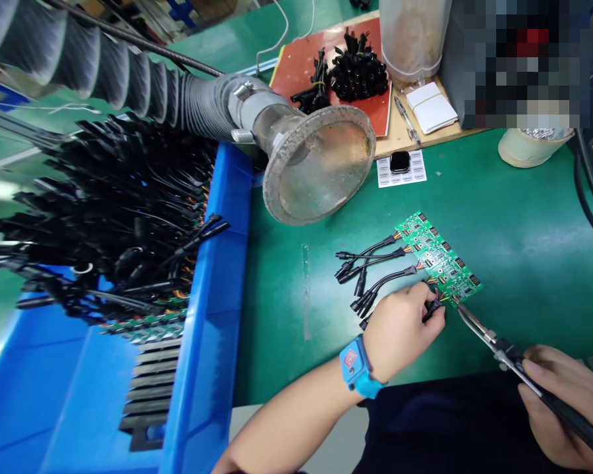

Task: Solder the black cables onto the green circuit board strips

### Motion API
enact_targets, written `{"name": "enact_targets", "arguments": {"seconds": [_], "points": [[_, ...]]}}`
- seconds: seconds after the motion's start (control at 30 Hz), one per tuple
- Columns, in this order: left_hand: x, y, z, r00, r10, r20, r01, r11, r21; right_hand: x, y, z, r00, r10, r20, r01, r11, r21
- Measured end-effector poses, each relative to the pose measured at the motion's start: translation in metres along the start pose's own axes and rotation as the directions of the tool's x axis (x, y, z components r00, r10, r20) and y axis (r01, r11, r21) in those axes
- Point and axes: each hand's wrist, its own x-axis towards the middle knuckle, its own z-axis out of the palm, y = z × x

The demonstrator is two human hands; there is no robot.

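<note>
Soldering step, seemingly — a black plastic cable [433,308] is pinched by the left hand [404,316] beside the green rectangular circuit board [439,255], a black-handled metal iron [506,355] gripped by the right hand [566,392]. Steady wires [443,299] are probably needed.

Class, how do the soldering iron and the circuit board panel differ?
The soldering iron is long and slender; the circuit board panel is flat.
The iron has a black handle and metal front; the panel is green.
The right hand holds the iron; the panel lies on the table.
Both come close to the left hand.
</note>
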Motion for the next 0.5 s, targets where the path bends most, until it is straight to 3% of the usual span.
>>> {"name": "enact_targets", "arguments": {"seconds": [0.5], "points": [[-0.0015,-0.0041,-0.0030,0.993,0.120,-0.007,-0.120,0.991,0.055,0.0087,-0.0029,0.0058,0.998,0.001,0.070,0.006,0.995,-0.100]]}}
